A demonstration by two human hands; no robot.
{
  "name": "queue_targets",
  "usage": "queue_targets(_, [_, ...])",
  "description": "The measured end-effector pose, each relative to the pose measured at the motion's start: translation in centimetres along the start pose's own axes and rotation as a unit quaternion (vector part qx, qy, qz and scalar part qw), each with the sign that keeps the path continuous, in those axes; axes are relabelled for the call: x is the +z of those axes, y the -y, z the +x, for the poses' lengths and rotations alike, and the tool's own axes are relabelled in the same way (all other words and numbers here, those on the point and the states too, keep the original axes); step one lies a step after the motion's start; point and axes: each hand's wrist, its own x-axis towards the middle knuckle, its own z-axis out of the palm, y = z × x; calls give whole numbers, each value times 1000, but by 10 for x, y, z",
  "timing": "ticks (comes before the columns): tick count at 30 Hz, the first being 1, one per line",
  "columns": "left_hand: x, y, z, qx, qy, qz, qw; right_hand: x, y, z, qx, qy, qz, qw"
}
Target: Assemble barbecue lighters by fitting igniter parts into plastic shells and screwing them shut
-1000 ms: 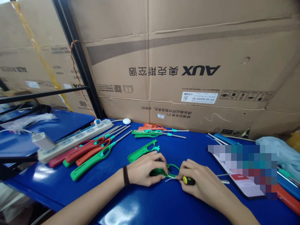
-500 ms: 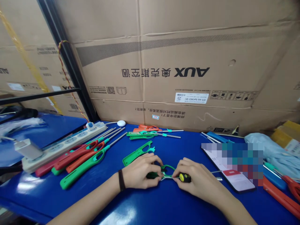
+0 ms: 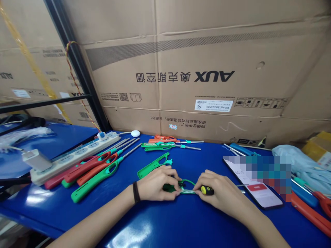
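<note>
My left hand [image 3: 160, 186] is closed around an opened green lighter casing [image 3: 189, 181], whose looped handle end sticks out between my hands. Thin pale wire-like strands run along its near side. My right hand [image 3: 219, 191] pinches the right end of the casing and strands with thumb and forefinger. Tucked in the same palm is a screwdriver [image 3: 207, 190] with a black and yellow handle, its shaft pointing right. My fingers hide much of the casing. Just beyond my left hand lies a separate green casing half [image 3: 152, 166].
Several assembled lighters [image 3: 95, 179] lie at left beside a white power strip [image 3: 74, 155]. Opened lighters [image 3: 162, 146] with metal tubes rest at the back. To the right are a phone [image 3: 263, 196], partly pixelated, and more lighters [image 3: 310, 213]. Large cardboard boxes [image 3: 168, 41] stand behind.
The whole view has shifted slightly. My hands stay on the green casing, with small finger movements, and the pale strands between them sit closer to the casing. Both grips are kept.
</note>
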Motion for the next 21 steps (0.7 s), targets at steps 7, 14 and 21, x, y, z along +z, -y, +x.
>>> queue_targets(7, [1, -3, -2, -22, 10, 1, 1000, 3, 4, -1, 25, 6, 13, 1000])
queue_targets(14, [1, -2, -2, -33, 14, -30, 999, 11, 0, 0, 39, 20, 45, 998])
queue_targets(21, [1, -3, -2, -36, 14, -37, 999, 9, -1, 0, 34, 22, 73, 997])
